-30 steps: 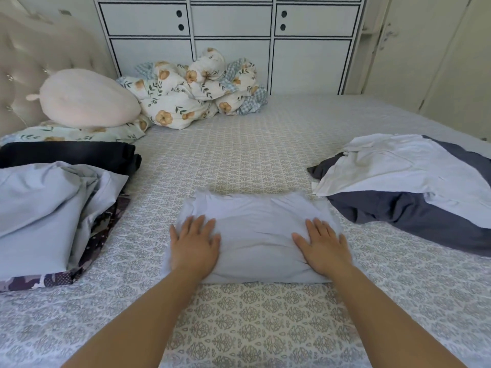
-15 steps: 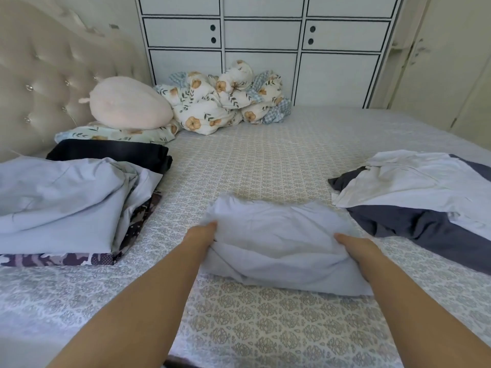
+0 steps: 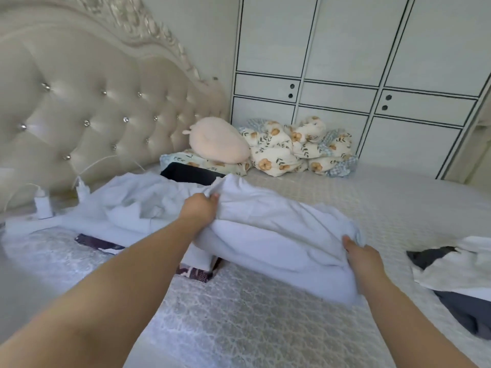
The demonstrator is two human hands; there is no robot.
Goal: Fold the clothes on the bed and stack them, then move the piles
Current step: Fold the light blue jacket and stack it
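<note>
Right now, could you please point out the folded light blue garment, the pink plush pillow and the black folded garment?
folded light blue garment (image 3: 279, 235): head view, centre of its top face.
pink plush pillow (image 3: 218, 140): head view, middle of its rounded body.
black folded garment (image 3: 190, 173): head view, its exposed top.

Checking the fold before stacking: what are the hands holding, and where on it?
The folded light-blue garment: left hand grips its left end, right hand its right end.
</note>
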